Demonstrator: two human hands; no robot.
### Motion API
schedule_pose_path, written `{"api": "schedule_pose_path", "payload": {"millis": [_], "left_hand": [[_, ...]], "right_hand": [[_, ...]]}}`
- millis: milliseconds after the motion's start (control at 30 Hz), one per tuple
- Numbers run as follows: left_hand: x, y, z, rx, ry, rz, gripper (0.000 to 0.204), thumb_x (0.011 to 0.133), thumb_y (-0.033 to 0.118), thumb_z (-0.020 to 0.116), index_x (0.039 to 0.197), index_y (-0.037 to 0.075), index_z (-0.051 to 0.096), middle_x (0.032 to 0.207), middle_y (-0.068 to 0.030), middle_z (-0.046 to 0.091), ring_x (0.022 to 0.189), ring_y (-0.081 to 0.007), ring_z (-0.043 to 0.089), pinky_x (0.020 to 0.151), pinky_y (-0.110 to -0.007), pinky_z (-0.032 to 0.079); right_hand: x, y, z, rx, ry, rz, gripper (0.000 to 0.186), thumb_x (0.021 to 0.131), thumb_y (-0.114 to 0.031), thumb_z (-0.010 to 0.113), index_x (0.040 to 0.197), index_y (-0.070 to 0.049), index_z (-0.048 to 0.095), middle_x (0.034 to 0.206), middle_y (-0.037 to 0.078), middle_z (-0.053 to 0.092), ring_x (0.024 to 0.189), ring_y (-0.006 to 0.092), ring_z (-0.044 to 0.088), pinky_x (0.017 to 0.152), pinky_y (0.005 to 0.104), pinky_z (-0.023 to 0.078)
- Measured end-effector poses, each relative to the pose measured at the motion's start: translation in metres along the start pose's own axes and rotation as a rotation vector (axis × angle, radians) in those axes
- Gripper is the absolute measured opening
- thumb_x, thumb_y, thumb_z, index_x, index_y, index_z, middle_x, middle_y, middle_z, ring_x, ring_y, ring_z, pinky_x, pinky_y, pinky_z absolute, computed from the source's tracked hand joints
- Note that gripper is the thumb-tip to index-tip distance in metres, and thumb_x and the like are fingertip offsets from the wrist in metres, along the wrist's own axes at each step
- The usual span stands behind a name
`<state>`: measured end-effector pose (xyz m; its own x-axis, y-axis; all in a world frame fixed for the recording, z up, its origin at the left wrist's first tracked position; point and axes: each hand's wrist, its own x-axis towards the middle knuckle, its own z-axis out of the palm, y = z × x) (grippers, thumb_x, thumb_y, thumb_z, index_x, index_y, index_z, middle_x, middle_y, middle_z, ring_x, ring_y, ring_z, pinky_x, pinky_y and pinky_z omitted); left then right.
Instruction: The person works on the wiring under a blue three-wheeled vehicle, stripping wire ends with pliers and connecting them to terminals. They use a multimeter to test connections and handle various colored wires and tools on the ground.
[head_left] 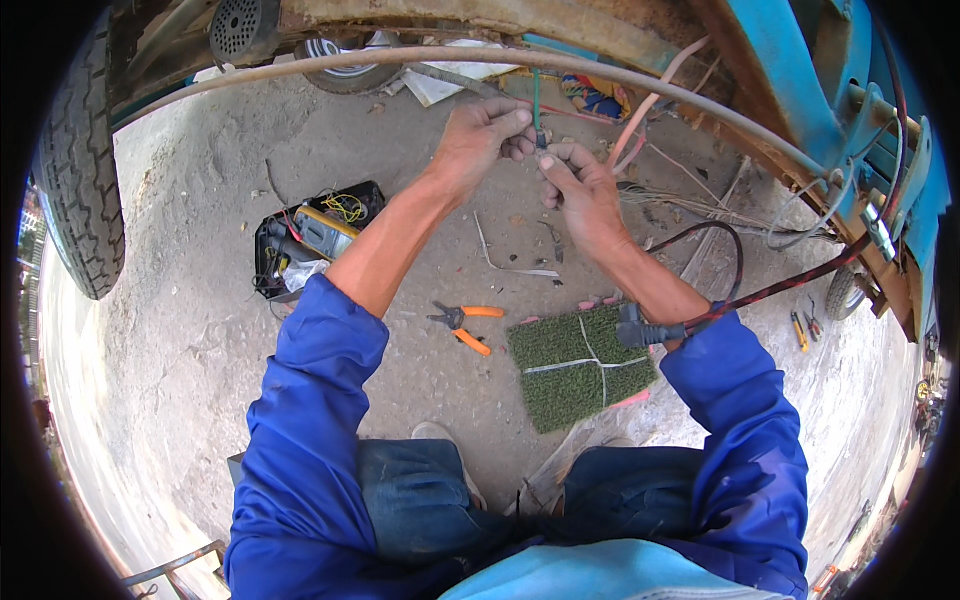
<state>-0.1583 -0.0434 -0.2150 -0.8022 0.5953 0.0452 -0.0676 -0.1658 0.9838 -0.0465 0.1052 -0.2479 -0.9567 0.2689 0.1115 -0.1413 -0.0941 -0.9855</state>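
Observation:
A thin green wire [536, 95] hangs from the vehicle's underside, with a small dark piece [541, 139] at its lower end. My left hand [485, 140] is closed, its thumb and fingers pinched beside that end; whatever lies between the fingertips is too small to name. From the right, my right hand [588, 195] pinches the dark piece between thumb and index finger. Both arms reach forward in rolled blue sleeves. A dark plug [645, 330] on a red-and-black cable hangs over my right forearm. Orange-handled wire strippers [463, 322] lie on the ground between my arms.
An open black case [272, 245] at the left holds a yellow multimeter [326, 233] and wires. A strapped green turf mat [570, 385] lies before my right knee. A long curved pipe [470, 57] and blue metal frame [790, 80] are overhead. A tire [85, 170] stands far left.

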Motion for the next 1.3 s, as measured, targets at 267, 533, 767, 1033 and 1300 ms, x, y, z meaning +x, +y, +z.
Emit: {"api": "schedule_pose_path", "payload": {"millis": [267,533,767,1033,1300], "left_hand": [[-0.007,-0.003,0.002,-0.031,-0.072,-0.073,0.027,0.103,0.018,0.068,0.122,-0.001,0.07,0.103,-0.005,0.072,0.09,-0.0121,0.064,0.08,-0.028,0.051],[-0.013,-0.008,0.013,0.01,-0.078,-0.063,0.026,0.101,0.019,0.07,0.119,0.0,0.073,0.104,-0.0053,0.072,0.095,-0.0141,0.063,0.084,-0.031,0.051],[-0.019,-0.015,0.007,0.049,-0.03,-0.048,0.021,0.104,0.019,0.066,0.116,0.002,0.073,0.103,-0.0052,0.074,0.095,-0.0124,0.065,0.087,-0.031,0.053],[-0.027,-0.014,-0.009,0.303,0.033,0.043,0.025,0.105,0.022,0.065,0.116,0.001,0.074,0.095,-0.0037,0.076,0.084,-0.0105,0.068,0.077,-0.027,0.055],[-0.032,-0.025,-0.007,0.855,0.187,0.359,0.027,0.103,0.02,0.066,0.117,-0.003,0.073,0.088,-0.0079,0.077,0.079,-0.0123,0.069,0.075,-0.03,0.056]], "right_hand": [[0.0,0.003,-0.002,0.203,-0.05,0.104,0.013,0.103,-0.016,0.066,0.111,-0.006,0.067,0.083,-0.005,0.061,0.067,0.0037,0.054,0.058,0.0225,0.044],[0.002,0.001,-0.003,0.194,-0.047,0.12,0.013,0.104,-0.017,0.067,0.109,-0.006,0.068,0.082,-0.006,0.06,0.067,0.0034,0.053,0.058,0.0226,0.043],[0.012,0.0,-0.027,-0.135,-0.074,0.15,0.016,0.102,-0.019,0.069,0.107,-0.004,0.072,0.084,-0.003,0.066,0.068,0.0057,0.056,0.059,0.0235,0.045],[0.009,0.025,-0.065,-0.357,0.001,0.151,0.018,0.103,-0.02,0.068,0.107,-0.003,0.072,0.082,-0.002,0.066,0.068,0.0058,0.054,0.062,0.0249,0.045],[-0.044,0.047,-0.06,-0.767,-0.392,0.198,0.024,0.097,-0.024,0.069,0.11,-0.004,0.072,0.085,0.011,0.071,0.077,0.0201,0.066,0.074,0.0377,0.053]]}}
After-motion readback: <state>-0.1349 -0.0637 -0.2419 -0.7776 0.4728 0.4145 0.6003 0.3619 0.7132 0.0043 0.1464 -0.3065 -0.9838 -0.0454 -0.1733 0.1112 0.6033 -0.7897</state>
